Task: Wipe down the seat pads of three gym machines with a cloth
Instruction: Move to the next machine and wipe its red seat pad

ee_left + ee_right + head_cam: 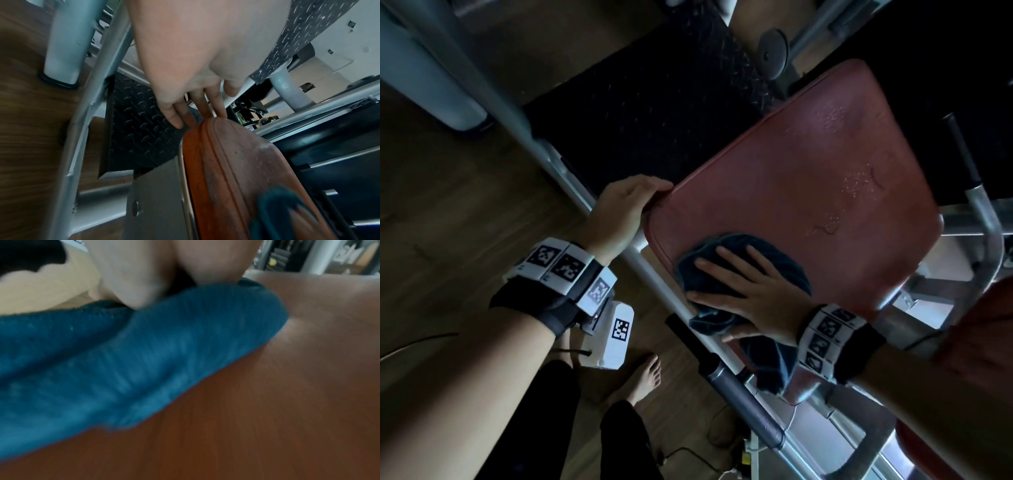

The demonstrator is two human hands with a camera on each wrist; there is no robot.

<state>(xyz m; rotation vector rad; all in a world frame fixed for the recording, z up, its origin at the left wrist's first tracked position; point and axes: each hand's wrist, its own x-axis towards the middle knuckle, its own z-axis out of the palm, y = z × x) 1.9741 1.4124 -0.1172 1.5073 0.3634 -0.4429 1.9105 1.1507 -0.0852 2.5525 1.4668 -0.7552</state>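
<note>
Blue cloth (pixel 743 277) lies at the seat pad's (pixel 808 178) near corner; our right hand (pixel 750 294) presses it flat-fingered to wipe, while our left hand (pixel 623 205) grips the pad's edge, apparently steadying it.

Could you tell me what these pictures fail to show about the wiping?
- Pad under the cloth: head view, covered by cloth and right hand.
- Right wrist view: blurred.
- Left hand's fingertips: head view, behind the pad's corner.
- Other two machines' pads: unidentifiable.

Cloth (pixel 743 270) on seat pad (pixel 808 164), near edge
</note>
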